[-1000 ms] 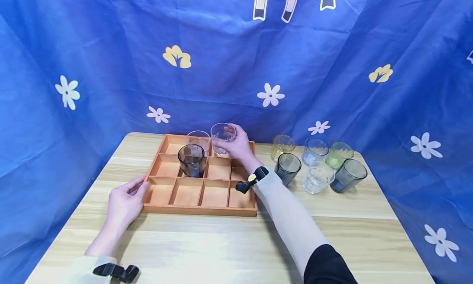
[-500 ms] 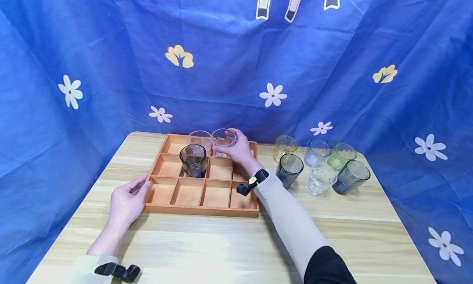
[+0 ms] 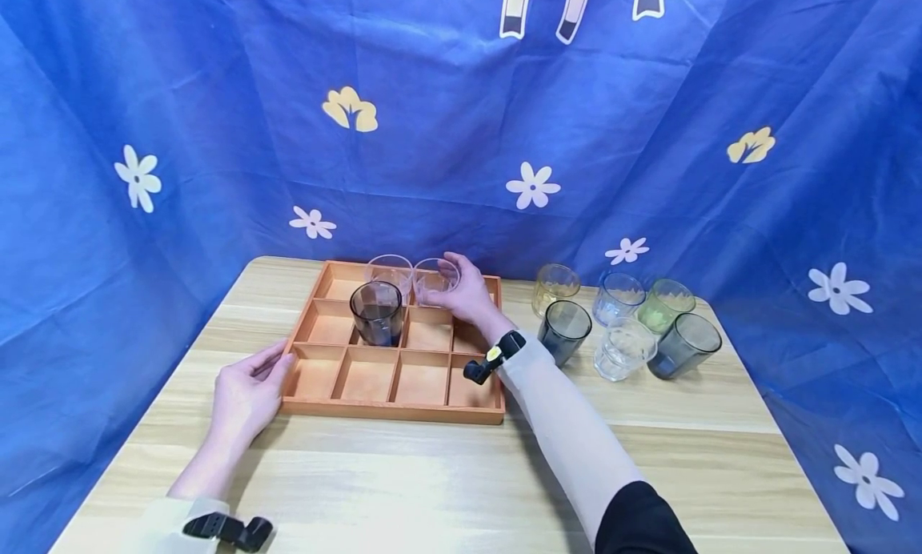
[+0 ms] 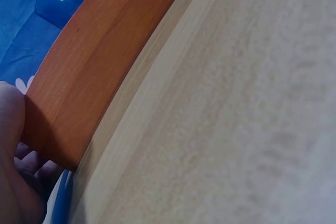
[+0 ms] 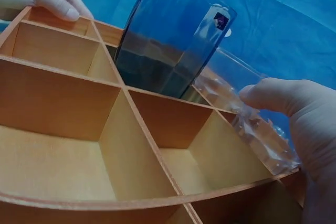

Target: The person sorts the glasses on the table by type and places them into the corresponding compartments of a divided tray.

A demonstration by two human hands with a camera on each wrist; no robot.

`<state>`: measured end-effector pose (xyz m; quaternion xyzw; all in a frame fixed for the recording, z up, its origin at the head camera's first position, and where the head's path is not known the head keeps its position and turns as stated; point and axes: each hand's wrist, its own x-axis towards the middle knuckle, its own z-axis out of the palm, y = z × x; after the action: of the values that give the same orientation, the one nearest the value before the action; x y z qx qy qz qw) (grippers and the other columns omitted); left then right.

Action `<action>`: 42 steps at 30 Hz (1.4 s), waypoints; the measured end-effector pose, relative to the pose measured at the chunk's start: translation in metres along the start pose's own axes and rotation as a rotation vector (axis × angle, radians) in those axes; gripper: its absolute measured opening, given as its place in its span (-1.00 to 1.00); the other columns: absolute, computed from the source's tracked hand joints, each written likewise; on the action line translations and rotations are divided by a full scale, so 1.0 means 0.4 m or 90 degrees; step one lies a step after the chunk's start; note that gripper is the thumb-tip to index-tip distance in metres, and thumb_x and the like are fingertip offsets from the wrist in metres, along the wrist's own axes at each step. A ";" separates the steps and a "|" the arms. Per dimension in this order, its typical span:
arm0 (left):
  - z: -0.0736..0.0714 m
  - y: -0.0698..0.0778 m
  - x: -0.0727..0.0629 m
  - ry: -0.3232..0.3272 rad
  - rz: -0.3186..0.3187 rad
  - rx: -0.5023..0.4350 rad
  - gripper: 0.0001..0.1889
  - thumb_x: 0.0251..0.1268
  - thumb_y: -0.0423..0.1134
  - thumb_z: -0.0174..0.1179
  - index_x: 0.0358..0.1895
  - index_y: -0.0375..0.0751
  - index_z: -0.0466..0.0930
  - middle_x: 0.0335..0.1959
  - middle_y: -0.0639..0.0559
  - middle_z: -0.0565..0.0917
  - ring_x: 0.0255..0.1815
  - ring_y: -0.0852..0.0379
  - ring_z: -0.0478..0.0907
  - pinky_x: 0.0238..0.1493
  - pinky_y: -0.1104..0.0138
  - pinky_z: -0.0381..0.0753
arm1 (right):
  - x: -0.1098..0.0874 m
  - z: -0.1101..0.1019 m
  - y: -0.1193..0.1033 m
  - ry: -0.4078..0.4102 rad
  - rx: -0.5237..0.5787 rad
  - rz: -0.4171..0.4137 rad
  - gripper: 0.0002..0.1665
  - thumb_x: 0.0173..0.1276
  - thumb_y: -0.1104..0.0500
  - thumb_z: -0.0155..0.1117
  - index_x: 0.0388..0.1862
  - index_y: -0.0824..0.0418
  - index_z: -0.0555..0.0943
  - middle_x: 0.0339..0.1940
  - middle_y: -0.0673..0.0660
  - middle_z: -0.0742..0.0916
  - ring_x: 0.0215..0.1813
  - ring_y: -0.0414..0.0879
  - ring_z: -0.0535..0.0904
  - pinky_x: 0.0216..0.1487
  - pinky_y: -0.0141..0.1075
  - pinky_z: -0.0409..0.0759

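My right hand (image 3: pixel 470 294) grips a clear glass (image 3: pixel 430 280), which sits low in a back-row compartment of the wooden divided tray (image 3: pixel 392 411). In the right wrist view the thumb (image 5: pixel 268 94) lies across that glass; the other fingers are mostly hidden. Just left of it, a second clear glass (image 3: pixel 382 268) stands in the back row. A dark grey glass (image 3: pixel 376 318) stands in the middle row in front, its wall (image 5: pixel 168 40) rising well above the dividers. My left hand (image 3: pixel 248 390) holds the tray's front left corner, thumb and fingers on its wall (image 4: pixel 89 82).
Right of the tray stand more glasses: a yellow one (image 3: pixel 555 290), a blue one (image 3: pixel 618 299), a green one (image 3: pixel 666 306), a clear one (image 3: pixel 623 350) and two dark ones (image 3: pixel 565 331). A blue cloth (image 3: pixel 432 138) hangs behind the wooden table (image 3: pixel 346 490).
My right hand has lowered the clear glass into its back-row compartment. My left hand stays at the tray's corner. The whole scene shifted slightly right in the head view early on.
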<state>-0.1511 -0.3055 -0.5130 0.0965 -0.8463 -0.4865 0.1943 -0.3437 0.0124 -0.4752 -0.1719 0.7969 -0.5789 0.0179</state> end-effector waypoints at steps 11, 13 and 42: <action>0.008 0.011 0.003 -0.009 -0.002 -0.006 -0.61 0.55 -0.22 0.30 0.26 -0.42 0.68 0.13 -0.32 0.70 -0.11 0.71 0.51 -0.10 0.72 0.52 | -0.007 -0.029 -0.013 -0.023 -0.023 -0.002 0.23 0.07 0.25 0.78 0.62 0.39 0.25 0.49 0.29 0.56 0.50 0.12 0.47 0.48 -0.17 0.46; 0.010 0.012 0.004 -0.011 -0.001 -0.008 -0.61 0.56 -0.22 0.30 0.27 -0.42 0.67 0.13 -0.33 0.70 -0.11 0.71 0.51 -0.10 0.72 0.52 | -0.009 -0.035 -0.015 -0.026 -0.017 -0.001 0.22 0.08 0.24 0.78 0.62 0.39 0.25 0.50 0.29 0.55 0.50 0.11 0.47 0.48 -0.16 0.45; -0.011 -0.002 0.013 -0.016 -0.018 0.032 -0.56 0.57 -0.10 0.27 0.30 -0.35 0.67 0.13 -0.31 0.69 -0.16 0.73 0.50 -0.17 0.75 0.51 | -0.102 -0.203 -0.190 -0.010 -0.041 -0.104 0.13 0.10 0.23 0.77 0.57 0.41 0.34 0.43 0.28 0.61 0.48 0.14 0.48 0.51 -0.27 0.40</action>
<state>-0.1540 -0.3113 -0.5104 0.1072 -0.8591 -0.4693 0.1738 -0.3048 0.0783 -0.3848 -0.2412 0.7985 -0.5508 -0.0284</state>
